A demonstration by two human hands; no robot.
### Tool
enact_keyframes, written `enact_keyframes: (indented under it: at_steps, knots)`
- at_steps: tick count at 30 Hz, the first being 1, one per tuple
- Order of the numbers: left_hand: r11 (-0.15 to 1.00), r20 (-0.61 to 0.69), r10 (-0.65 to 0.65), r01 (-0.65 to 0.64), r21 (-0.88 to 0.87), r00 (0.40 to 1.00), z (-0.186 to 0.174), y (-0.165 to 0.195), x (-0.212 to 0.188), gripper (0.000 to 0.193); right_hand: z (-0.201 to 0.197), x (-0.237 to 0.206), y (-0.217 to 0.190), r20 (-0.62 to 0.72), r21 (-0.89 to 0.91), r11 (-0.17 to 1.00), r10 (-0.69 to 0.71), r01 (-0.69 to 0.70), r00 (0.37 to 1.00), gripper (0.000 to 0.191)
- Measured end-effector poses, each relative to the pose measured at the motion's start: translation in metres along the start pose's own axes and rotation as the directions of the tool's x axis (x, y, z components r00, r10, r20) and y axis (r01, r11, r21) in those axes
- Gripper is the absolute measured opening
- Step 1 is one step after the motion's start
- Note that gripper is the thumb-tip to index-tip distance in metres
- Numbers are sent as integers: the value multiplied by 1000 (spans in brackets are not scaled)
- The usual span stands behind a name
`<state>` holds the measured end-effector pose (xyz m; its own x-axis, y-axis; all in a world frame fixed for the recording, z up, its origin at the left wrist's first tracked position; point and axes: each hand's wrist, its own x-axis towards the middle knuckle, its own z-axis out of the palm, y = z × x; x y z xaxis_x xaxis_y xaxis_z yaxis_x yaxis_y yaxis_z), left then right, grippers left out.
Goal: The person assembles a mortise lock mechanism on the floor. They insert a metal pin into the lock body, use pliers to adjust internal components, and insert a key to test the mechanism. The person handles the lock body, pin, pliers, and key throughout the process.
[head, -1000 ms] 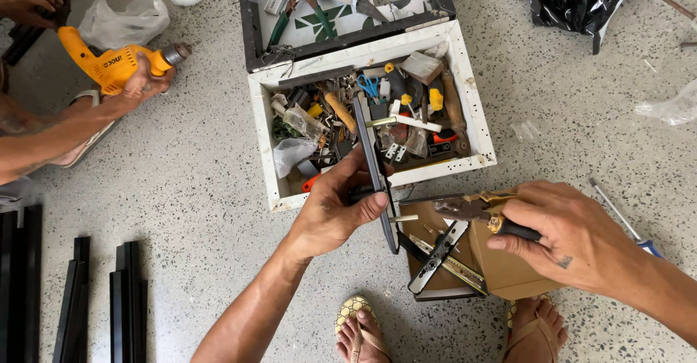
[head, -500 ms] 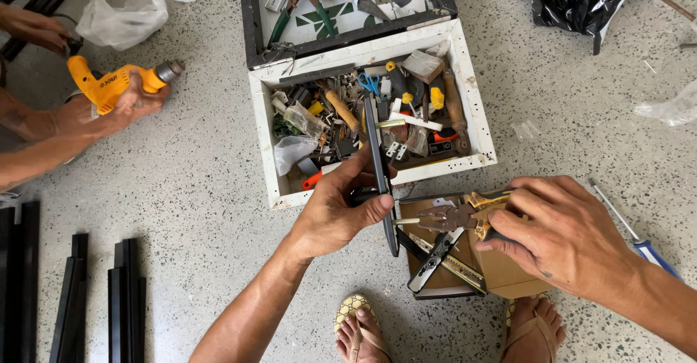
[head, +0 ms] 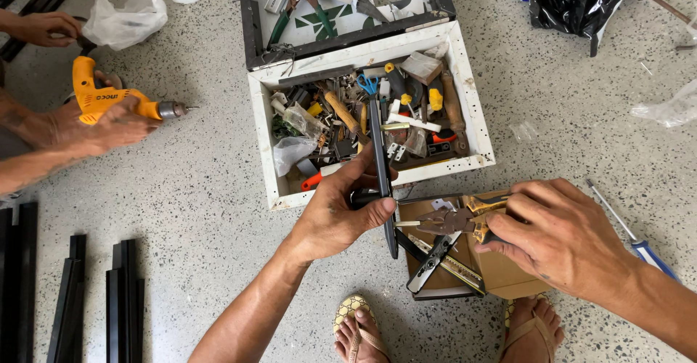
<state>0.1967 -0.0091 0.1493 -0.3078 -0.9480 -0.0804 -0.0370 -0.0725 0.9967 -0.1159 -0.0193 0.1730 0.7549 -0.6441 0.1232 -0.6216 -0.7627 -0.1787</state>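
Over the cardboard box [head: 501,272] on the floor, I see my left hand [head: 341,214] clenched round a black bar [head: 380,167], keeping it steady while my right hand [head: 559,236] grips pliers [head: 454,221] whose nose points at it. A white toolbox [head: 465,87] sits just beyond, within reach.

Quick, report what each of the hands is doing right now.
Left hand: closed around a long black bar, held upright over the white toolbox.
Right hand: closed on pliers, above the cardboard box.
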Motion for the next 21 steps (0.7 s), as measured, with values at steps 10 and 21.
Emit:
enact_keyframes:
  at_steps: [10, 21]
  knots:
    - [997, -18, -19, 20, 71, 1000, 0, 1, 0, 96, 1, 1, -2, 17, -18, 1000, 8, -8, 1000, 34]
    - [997, -7, -32, 33, 75, 999, 5, -1, 0, 98, 45, -26, 20, -48, -43, 999, 23, -25, 999, 58]
